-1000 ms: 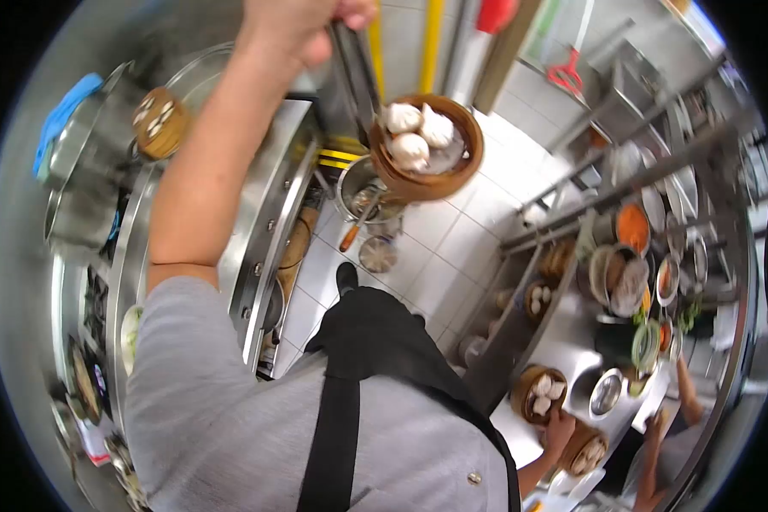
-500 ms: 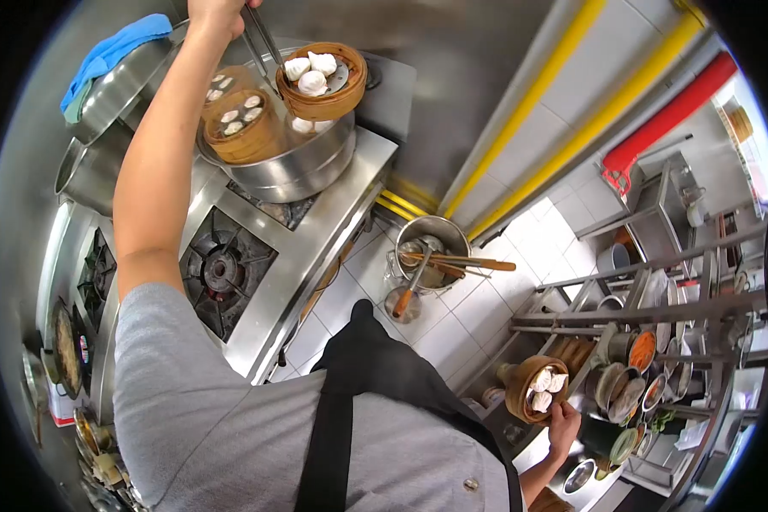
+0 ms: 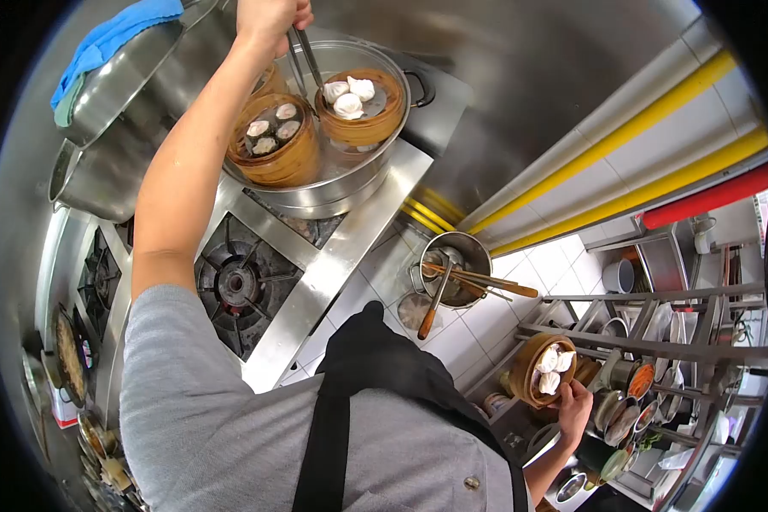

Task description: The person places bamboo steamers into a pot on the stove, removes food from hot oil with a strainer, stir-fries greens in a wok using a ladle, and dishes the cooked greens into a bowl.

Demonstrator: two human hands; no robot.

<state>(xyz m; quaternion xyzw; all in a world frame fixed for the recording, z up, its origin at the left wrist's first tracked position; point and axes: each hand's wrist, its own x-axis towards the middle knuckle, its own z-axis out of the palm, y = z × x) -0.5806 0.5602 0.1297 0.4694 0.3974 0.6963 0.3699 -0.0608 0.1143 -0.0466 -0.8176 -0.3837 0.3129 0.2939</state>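
Note:
Near the top, my left hand [image 3: 269, 21] is closed on metal tongs [image 3: 310, 58]. Their tips meet the left rim of a round bamboo steamer basket [image 3: 360, 130] holding several white dumplings. That basket is at the right side of a wide metal steamer pot [image 3: 328, 202]; a bit of white shows beneath it. Beside it stands another bamboo basket [image 3: 273, 173] of dark-sided dumplings, with a further one partly hidden behind my wrist. Down at the right, my right hand [image 3: 574, 410] grips the rim of a bamboo basket [image 3: 525, 374] with several white dumplings in it.
A gas burner [image 3: 237, 286] lies in front of the steamer pot. On the floor stands a metal pot [image 3: 431, 247] with wooden-handled tools sticking out. Large pots [image 3: 102, 175] with a blue cloth [image 3: 115, 41] are at left; a metal rack [image 3: 648, 341] and food containers at right.
The tonged basket has come down level into the steamer pot, from a raised, tilted position. Steam over the pot has thinned. My right hand still grips its basket.

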